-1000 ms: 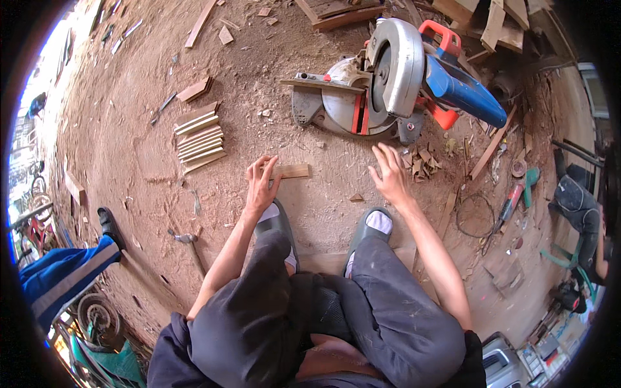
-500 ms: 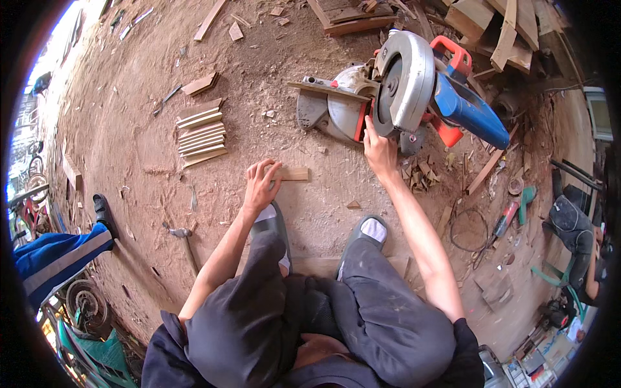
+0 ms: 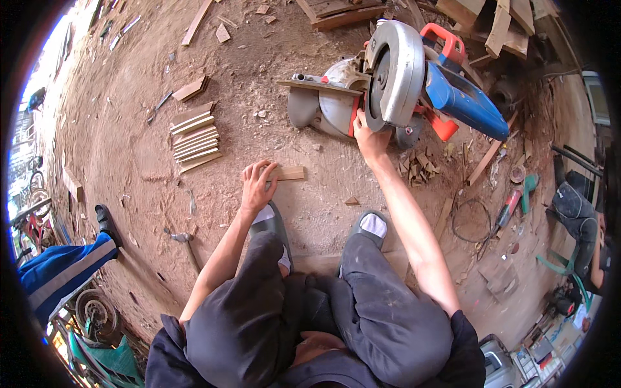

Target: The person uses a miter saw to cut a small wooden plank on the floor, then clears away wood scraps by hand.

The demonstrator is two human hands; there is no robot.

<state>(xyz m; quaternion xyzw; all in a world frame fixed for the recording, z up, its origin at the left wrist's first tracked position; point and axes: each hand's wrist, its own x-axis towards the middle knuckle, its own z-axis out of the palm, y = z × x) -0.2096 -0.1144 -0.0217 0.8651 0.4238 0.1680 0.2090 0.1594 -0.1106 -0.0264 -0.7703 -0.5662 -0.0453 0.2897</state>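
My left hand (image 3: 256, 185) is low over the ground, its fingers closed round the left end of a short flat wooden block (image 3: 289, 173). Further right, my right hand (image 3: 373, 141) reaches in under the blade guard of a miter saw (image 3: 402, 74). Its visible fingers stretch toward the red strip (image 3: 354, 118) beside the saw's round metal base; the guard hides part of them, and I see nothing held there. The saw has a grey guard, a blue motor housing and a red handle. Left of my hands lies a stack of thin wooden strips (image 3: 196, 143).
A hammer (image 3: 184, 240) lies at left. Small offcuts (image 3: 424, 169) are heaped below the saw, with larger boards (image 3: 498, 29) behind it. An angle grinder (image 3: 510, 208) and its cord are at right. Other people's legs show at left (image 3: 71, 262) and right (image 3: 576, 216).
My right hand has pushed slightly deeper under the guard, and its index finger shows less. The left hand stays at the block. The whole view has shifted a little.
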